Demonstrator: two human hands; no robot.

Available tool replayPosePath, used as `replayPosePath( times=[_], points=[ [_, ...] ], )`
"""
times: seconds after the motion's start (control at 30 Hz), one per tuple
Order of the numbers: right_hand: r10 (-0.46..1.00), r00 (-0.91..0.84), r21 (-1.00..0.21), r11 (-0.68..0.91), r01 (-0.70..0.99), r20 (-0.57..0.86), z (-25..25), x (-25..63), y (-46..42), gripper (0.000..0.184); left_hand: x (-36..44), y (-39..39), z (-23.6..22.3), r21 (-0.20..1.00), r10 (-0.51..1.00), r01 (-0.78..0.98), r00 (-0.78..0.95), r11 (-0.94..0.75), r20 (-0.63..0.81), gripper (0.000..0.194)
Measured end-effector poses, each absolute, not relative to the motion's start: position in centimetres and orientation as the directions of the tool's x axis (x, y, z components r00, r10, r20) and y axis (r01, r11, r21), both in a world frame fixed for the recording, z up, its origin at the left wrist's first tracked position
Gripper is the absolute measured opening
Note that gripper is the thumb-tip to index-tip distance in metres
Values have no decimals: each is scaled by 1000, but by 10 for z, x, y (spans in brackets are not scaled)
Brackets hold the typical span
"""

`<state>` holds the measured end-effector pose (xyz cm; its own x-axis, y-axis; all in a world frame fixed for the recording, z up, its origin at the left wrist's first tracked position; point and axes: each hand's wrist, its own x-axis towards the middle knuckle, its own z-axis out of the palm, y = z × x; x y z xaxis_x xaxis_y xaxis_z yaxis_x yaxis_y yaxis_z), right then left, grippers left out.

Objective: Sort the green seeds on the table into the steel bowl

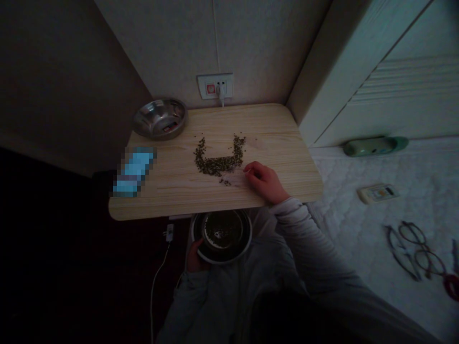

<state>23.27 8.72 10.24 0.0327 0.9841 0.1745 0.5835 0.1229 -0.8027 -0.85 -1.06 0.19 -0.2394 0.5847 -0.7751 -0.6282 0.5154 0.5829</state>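
Note:
My right hand [264,181] rests on the wooden tabletop [179,196] with thumb and fingers pinched together. What it pinches, if anything, is too small to make out. Just left of its fingertips lie loose small dark-green beans [213,166], spread in a U shape on the wood. Below the table's front edge, over the lap, my left hand [196,258] grips the left side of a round bowl [246,236]. Set within that bowl is a smaller round dish [205,234] with more dark beans [224,224] in it. The table edge partly covers the bowl's far side.
A metal bowl [160,119] stands at the table's back left, with a blurred lit phone [133,172] in front. A socket [215,87] is on the wall. At right, eyeglasses [412,234], a remote [378,193] and a green object [375,146] lie on a quilted cover.

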Motion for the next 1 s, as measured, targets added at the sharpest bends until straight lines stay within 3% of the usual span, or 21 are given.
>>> replayPosePath(
  times=[0.2, 0.43, 0.63, 0.83, 1.0],
  points=[
    [987, 28, -853, 121, 509, 156, 102, 233, 86, 14, -5, -8, 15, 456, 412, -653, -233, 605, -881, 22],
    [990, 37, -867, 101, 488, 136, 105, 226, 72, 12, -3, -8, 15, 457, 446, -651, -198, 606, -873, 19],
    [990, -10, -770, 116, 628, 142, 109, 218, 47, 12, -2, -8, 21, 450, 432, -660, -205, 602, -878, 22],
    [987, 114, -746, 12, 666, 118, 109, 228, 36, 13, -2, -9, 22, 410, 430, -677, -150, 611, -890, 22],
    [968, 229, -763, -72, 642, 102, 107, 247, 35, 15, -2, -9, 22, 446, 436, -679, -202, 583, -877, 22]
  ],
)
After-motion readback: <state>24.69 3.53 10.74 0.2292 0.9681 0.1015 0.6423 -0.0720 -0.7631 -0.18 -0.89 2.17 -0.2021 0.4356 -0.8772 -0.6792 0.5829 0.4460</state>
